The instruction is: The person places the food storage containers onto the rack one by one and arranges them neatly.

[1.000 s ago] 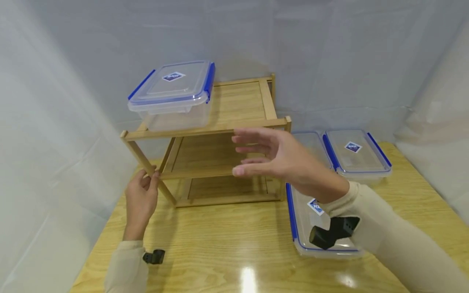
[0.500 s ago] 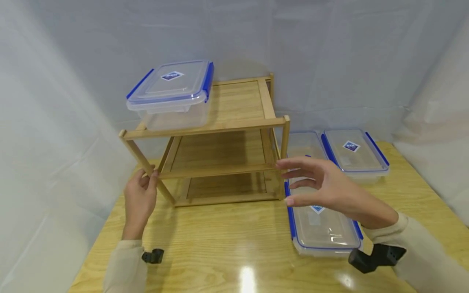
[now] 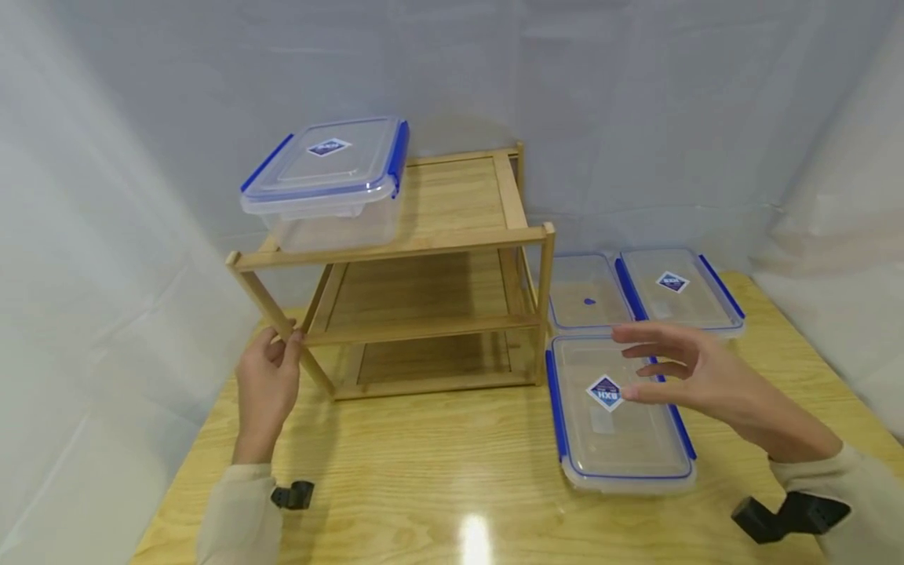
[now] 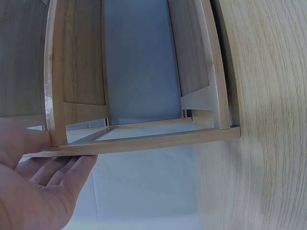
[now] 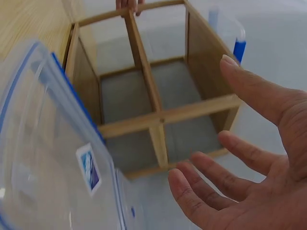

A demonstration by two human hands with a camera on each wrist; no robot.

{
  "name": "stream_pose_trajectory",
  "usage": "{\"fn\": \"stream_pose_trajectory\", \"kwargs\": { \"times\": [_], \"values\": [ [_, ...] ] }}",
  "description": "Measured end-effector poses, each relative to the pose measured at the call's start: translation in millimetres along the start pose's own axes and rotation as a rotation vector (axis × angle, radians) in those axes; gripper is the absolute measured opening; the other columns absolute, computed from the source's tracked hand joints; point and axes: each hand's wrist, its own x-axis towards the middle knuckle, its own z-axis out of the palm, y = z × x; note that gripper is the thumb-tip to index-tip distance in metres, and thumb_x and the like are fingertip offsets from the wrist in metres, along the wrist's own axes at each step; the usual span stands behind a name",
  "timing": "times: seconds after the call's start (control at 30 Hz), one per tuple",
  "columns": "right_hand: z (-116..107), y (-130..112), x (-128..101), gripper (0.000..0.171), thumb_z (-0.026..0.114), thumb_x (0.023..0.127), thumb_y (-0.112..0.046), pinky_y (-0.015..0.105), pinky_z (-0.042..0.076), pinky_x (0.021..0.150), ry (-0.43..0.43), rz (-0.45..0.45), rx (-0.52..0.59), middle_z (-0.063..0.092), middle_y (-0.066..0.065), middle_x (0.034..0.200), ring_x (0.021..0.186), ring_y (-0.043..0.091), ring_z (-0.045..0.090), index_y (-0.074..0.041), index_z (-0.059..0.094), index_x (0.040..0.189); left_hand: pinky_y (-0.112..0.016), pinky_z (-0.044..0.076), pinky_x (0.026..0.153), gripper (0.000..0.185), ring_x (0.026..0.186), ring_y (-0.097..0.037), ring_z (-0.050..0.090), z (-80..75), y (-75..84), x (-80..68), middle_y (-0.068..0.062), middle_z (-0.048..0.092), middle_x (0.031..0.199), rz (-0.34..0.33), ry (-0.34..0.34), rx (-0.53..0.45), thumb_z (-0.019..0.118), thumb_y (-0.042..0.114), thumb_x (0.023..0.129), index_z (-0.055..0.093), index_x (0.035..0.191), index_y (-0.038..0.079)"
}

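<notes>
Fingers of the left hand (image 3: 267, 384) are pinched on the rack (image 3: 395, 251) leg; right hand (image 3: 695, 377) fingers are spread above the nearest box (image 3: 614, 416). One box (image 3: 325, 184) is shelved; three are left on the bench (image 3: 424, 471).

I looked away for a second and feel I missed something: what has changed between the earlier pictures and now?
The right hand swung from in front of the wooden shelf rightward and down, and now hovers open over the nearest flat container on the table, gripping nothing. The left hand still holds the shelf's front left post. The container on the top shelf and the two behind stayed put.
</notes>
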Motion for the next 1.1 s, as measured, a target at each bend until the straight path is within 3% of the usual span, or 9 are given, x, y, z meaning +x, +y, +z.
{"fn": "stream_pose_trajectory", "kwargs": {
  "times": [0.2,0.47,0.8,1.1],
  "values": [
    [-13,22,-7,0.06,0.068,0.089,-0.029,0.038,0.052,0.087,0.021,0.102,-0.028,0.035,0.0,0.146,0.127,0.031,0.04,-0.025,0.041,0.142,-0.046,0.054,0.085,0.04,0.105,-0.032,0.063,-0.9,0.8,-0.6,-0.017,0.064,0.116,0.003,0.002,-0.001,0.048,0.029,0.1,0.054,0.131,0.005],
    [-20,49,-11,0.065,0.066,0.09,-0.03,0.052,0.05,0.09,0.037,0.138,-0.038,0.036,0.009,0.146,0.126,0.038,0.038,-0.019,0.035,0.146,-0.045,0.053,0.087,0.041,0.106,-0.03,0.062,-1.3,0.8,-1.3,-0.016,0.064,0.117,0.0,-0.005,-0.009,0.048,0.03,0.1,0.054,0.131,0.004],
    [-24,76,-16,0.074,0.068,0.088,-0.034,0.052,0.05,0.088,0.063,0.216,-0.053,0.035,0.017,0.146,0.125,0.044,0.039,-0.013,0.03,0.148,-0.045,0.053,0.088,0.04,0.106,-0.029,0.062,-0.4,-1.3,-0.2,-0.016,0.064,0.117,0.013,0.001,-0.01,0.049,0.029,0.1,0.054,0.131,0.005],
    [-23,91,-19,0.076,0.067,0.089,-0.033,0.054,0.052,0.085,0.067,0.259,-0.009,0.031,0.022,0.146,0.123,0.05,0.041,-0.017,0.025,0.15,-0.045,0.053,0.088,0.039,0.105,-0.029,0.063,-0.3,-2.9,0.7,-0.016,0.064,0.116,0.025,0.01,-0.01,0.049,0.029,0.1,0.055,0.13,0.005]
  ]
}}
